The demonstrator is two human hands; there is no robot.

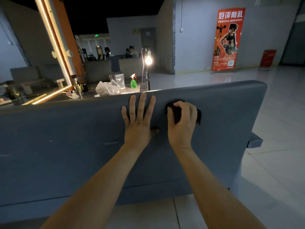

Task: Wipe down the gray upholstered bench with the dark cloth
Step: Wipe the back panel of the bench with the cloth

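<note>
- Cloth [176, 113] is gripped by right hand [183, 124] on bench [66, 138], centre frame.
- Left hand [138, 121] is laid flat beside it.
- "好评有礼" is printed on banner [228, 38], upper right.

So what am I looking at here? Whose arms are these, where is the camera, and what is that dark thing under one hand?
There is no machine here. These are a person's two bare arms, filmed by one wide-angle camera worn on their head, looking forward and down. The left hand lies flat with straight fingers on the gray upholstered bench, near its top edge. Beside it, the right hand grips a bunched dark cloth against the same padding. Behind the bench, a surface carries a green spray bottle and a crumpled plastic bag. A lit bulb glows nearby.
</note>
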